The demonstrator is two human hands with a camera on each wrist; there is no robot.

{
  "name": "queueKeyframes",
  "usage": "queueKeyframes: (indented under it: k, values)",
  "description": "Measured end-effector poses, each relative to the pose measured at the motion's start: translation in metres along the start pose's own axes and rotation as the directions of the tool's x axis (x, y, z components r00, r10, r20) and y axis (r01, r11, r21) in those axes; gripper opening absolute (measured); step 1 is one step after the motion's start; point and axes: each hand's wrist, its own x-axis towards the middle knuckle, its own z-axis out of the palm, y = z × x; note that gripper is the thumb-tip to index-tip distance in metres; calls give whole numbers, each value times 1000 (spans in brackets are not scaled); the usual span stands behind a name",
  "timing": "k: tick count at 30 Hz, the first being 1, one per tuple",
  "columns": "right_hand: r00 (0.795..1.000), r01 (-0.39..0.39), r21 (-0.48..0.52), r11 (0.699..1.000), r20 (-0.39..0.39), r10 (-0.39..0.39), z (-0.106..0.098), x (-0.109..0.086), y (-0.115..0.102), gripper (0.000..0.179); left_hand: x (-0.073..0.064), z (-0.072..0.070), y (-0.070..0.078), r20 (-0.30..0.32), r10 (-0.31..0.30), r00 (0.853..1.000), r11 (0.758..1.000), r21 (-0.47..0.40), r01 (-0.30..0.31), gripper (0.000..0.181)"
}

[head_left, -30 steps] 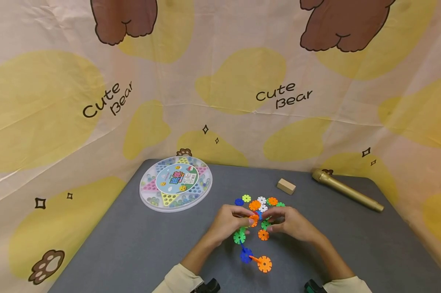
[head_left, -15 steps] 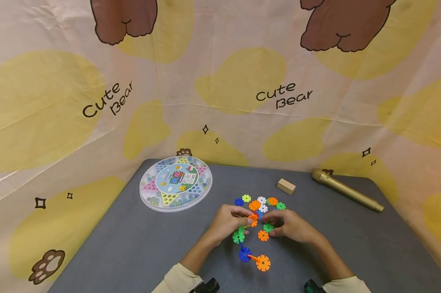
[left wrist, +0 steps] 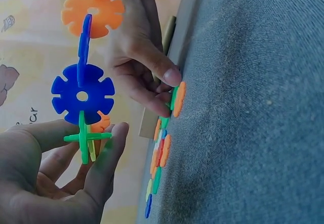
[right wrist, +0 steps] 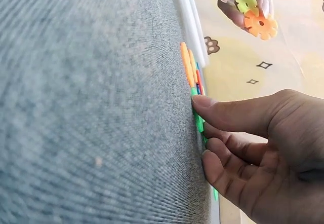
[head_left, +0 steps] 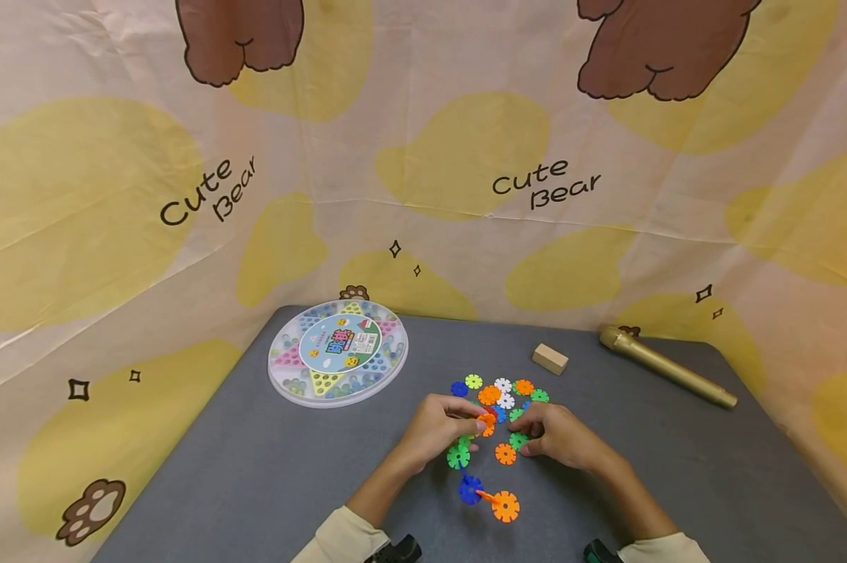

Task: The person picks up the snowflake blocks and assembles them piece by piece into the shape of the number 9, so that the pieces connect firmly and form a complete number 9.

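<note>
My left hand (head_left: 433, 428) pinches a linked chain of notched plastic snowflake discs, raised above the table. Orange (left wrist: 106, 13), blue (left wrist: 96, 82) and green (left wrist: 71, 138) discs show along it in the left wrist view; its other orange end disc (right wrist: 261, 25) shows in the right wrist view. Low at the tabletop, my right hand (head_left: 560, 436) has thumb and curled fingers at the edges of a loose green snowflake disc (head_left: 518, 442). A loose orange disc (head_left: 505, 454) lies just left of it. The fingers partly hide the green disc.
Several loose discs, among them a white one (head_left: 503, 385) and a blue one (head_left: 459, 388), lie beyond my hands. Farther back are a round Chinese checkers box (head_left: 339, 344), a wooden block (head_left: 550, 358) and a gold microphone (head_left: 665, 366). A printed cloth (head_left: 437, 274) hangs behind the table.
My right hand has shifted slightly right and toward me, and the green disc at its fingers has slid the same way. The left hand still holds the chain, which has swung slightly left.
</note>
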Motion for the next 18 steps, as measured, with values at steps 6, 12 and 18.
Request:
queueKeyframes:
  k: [6,12,18]
  values:
    - [1000,-8,10,1000,-9,8,-2,0,1,22,0,0,0,-3,-2,1000,1000,-5,2,18]
    - [999,1,43,999,-34,1,-10,-3,2,14,1,0,-1,-25,32,999,998,60,-31,16]
    - [998,-35,154,987,-41,42,-15,-5,-5,12,0,1,0,-56,57,997,992,116,-51,15]
